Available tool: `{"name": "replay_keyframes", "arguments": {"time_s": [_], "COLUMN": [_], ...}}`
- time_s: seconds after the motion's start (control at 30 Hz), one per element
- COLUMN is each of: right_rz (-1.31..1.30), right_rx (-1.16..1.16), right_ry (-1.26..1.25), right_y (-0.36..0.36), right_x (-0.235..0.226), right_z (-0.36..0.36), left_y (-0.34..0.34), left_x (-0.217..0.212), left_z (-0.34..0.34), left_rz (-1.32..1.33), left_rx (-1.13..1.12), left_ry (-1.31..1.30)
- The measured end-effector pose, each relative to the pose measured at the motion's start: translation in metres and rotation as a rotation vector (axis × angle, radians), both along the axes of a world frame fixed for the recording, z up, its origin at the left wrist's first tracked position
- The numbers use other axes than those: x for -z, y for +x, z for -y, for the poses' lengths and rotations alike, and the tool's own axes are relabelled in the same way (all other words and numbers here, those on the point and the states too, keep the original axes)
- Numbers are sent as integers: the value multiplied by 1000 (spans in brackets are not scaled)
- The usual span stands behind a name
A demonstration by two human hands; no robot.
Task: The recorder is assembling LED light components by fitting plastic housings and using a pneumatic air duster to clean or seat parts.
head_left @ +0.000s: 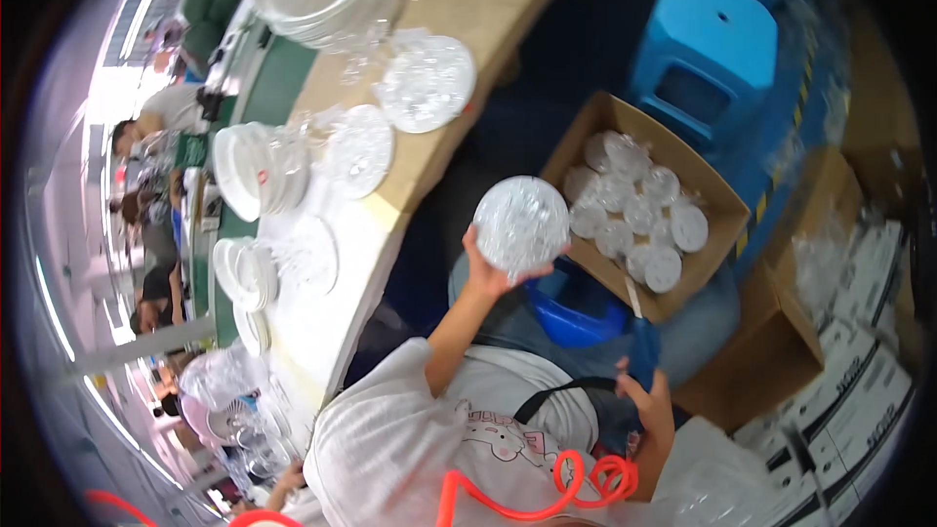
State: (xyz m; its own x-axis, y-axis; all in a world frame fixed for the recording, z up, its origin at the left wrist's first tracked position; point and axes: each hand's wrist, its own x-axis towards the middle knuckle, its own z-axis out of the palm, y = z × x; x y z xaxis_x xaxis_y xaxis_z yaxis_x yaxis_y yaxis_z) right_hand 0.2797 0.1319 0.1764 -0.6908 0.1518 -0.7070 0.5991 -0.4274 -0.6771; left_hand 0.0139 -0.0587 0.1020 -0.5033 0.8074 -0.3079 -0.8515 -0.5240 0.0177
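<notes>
My left hand (491,278) holds up a white round disc (522,226) covered in shiny clear plastic film, gripping it at its lower rim. In my right hand (648,408) is a blue air blow gun (643,351) with a thin metal nozzle; its tip reaches the near edge of an open cardboard box (705,268). Several small round pieces in clear wrap (639,205) lie inside that box, just right of the disc. Near my right forearm runs an orange-red coiled hose (586,480); where it joins the gun is hard to see.
On the left, a long table (429,151) carries stacks of white round lids (256,174) and film-covered discs (427,84). A blue stool (712,29) stands beyond the box. Another cardboard box (756,351) and white printed cartons (849,420) are at right. Other people work far left.
</notes>
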Motion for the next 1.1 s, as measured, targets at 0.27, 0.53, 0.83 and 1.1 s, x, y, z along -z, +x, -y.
{"name": "replay_keyframes", "arguments": {"time_s": [0.27, 0.53, 0.83, 1.1], "right_rz": [-74, -110, -55, -37], "right_rx": [189, 166, 219, 147], "right_ry": [-81, -144, -129, -17], "right_y": [-20, -32, -17, -19], "right_x": [13, 13, 26, 26], "right_z": [-3, 10, 14, 12], "left_y": [18, 8, -11, -28], "left_x": [-126, -137, -151, -156], "left_z": [84, 119, 131, 183], "left_rz": [-54, 5, -71, -169], "left_rx": [-552, -772, -661, -695], "left_ry": [97, 91, -163, -500]}}
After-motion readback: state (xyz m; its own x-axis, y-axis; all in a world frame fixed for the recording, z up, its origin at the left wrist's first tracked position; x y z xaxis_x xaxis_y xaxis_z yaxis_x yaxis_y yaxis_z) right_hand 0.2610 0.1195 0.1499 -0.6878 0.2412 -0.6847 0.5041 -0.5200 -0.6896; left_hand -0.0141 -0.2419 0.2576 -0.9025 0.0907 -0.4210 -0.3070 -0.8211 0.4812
